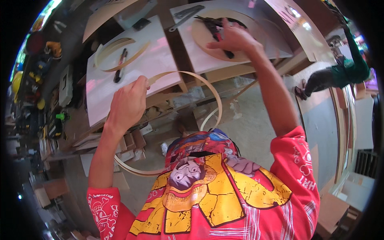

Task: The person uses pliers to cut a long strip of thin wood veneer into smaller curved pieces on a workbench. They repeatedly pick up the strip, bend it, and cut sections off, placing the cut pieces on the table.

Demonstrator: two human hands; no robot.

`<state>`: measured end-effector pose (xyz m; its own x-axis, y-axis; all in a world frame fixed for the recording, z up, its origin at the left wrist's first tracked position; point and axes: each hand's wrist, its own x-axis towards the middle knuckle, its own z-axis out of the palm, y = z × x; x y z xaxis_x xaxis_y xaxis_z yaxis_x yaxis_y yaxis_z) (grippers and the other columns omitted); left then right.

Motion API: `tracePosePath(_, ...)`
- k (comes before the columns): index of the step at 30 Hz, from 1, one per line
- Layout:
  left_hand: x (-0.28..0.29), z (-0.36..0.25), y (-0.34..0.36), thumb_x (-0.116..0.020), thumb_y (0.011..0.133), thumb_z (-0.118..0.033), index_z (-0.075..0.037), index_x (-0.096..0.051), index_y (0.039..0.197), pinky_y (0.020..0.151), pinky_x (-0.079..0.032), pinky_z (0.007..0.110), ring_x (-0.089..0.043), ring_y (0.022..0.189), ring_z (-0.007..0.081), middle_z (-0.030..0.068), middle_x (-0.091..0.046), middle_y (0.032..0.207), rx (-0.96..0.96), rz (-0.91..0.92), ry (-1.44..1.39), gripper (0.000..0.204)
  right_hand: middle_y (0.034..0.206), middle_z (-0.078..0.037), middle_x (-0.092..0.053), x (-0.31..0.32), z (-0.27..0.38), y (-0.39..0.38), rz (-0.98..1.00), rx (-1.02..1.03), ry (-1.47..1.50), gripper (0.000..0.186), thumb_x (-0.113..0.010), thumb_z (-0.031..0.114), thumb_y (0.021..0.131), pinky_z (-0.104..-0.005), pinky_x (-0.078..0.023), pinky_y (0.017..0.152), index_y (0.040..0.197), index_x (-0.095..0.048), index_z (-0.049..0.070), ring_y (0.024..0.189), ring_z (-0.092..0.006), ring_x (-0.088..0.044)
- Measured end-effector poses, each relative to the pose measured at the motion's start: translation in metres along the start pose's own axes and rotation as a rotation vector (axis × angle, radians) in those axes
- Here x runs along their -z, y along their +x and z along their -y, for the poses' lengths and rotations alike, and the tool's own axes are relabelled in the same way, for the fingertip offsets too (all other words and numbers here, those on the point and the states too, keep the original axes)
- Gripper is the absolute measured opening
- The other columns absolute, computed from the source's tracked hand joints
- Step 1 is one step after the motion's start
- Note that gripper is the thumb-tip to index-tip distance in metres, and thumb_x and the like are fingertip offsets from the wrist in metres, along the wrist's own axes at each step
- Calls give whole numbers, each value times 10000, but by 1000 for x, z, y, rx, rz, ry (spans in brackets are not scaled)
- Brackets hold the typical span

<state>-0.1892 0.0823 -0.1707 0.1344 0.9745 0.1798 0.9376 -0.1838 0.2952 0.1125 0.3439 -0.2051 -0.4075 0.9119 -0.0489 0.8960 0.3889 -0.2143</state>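
My left hand (130,100) is closed round one end of a long, thin, pale wood-coloured strip (214,92). The strip arcs to the right, then hangs in a loop in front of my shirt. My right hand (237,38) has its fingers spread over a dark hand tool (212,26) with red parts, and whether it touches the tool cannot be made out. That tool lies on a round pale wooden disc (200,42). On the left white board (160,52), a coiled strip (105,53) surrounds a dark, slim, pen-like tool (120,66).
A grey metal tool (186,16) lies beside the disc on the right white board (196,64). Shelves with tools and a grey case (66,86) stand at the left. A person in green (348,72) is at the far right. Wood offcuts (134,140) lie below the bench.
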Motion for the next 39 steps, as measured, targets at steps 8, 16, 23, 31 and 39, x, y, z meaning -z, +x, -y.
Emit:
tracePosePath(8,18,27,-12,-509,1122,-155,-11,-576,1073,735,-500,611,-695,861,514,251,-730,889,99,-114,-23,166,1383,-298,-651,27,-14,12,193,-3,-3,1053,-929,588,601,-463,-541,1034,1346,-653,-103,1200,-397,-699)
tracePosePath(16,17,32,-8,-538,1107,-162,-32,-623,1148,715,-512,614,-704,836,501,254,-729,884,163,-101,73,161,1098,-88,-690,54,27,-68,-175,141,580,667,-773,226,825,-321,-536,890,1430,-620,-11,999,-168,-650)
tracePosePath(23,23,30,17,-565,1099,-182,1,-701,1041,683,-512,528,-708,723,414,237,-694,767,159,-153,-65,235,1030,-88,-649,-11,107,-222,319,360,1249,778,-804,132,754,-333,-517,842,1470,-566,-58,925,-180,-618)
tracePosePath(31,43,-7,30,-598,1104,-217,44,-735,1044,642,-408,344,-452,661,125,56,-489,690,342,44,-335,301,976,-168,-586,-65,114,-202,273,276,1135,746,-751,220,716,-375,-506,809,1383,-601,-82,881,-296,-579)
tracePosePath(39,48,-21,21,-587,1114,-215,31,-733,1037,633,-396,335,-437,669,110,11,-500,703,314,-9,-330,297,814,-92,-497,-62,117,-200,422,235,1284,656,-731,212,746,-340,-451,694,1332,-638,-68,767,-193,-499)
